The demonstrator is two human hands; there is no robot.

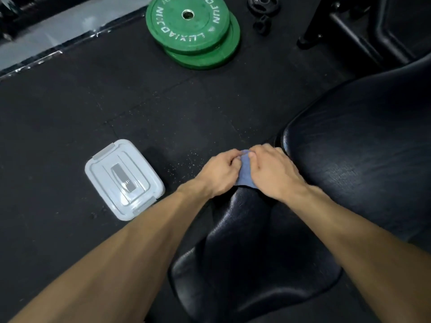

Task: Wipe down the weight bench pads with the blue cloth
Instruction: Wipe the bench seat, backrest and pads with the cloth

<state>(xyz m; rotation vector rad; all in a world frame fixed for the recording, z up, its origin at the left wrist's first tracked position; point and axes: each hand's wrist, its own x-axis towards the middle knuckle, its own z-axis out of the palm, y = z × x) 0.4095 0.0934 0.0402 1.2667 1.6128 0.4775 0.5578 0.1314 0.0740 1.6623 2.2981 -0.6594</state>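
The blue cloth [245,170] is pinched between the left hand [218,174] and the right hand [274,172], each grip pressed together on its upper edge. The cloth is held at the narrow front tip of the black seat pad [254,252], its lower edge touching the pad. The larger back pad [363,148] is seen to the right. On the rubber floor [70,113], a grey lidded plastic box [123,179] lies to the left, and two stacked green weight plates [193,31] lie further away.

Blue cloth [245,173], black pads [363,145], green plates [189,26], grey box [123,179].
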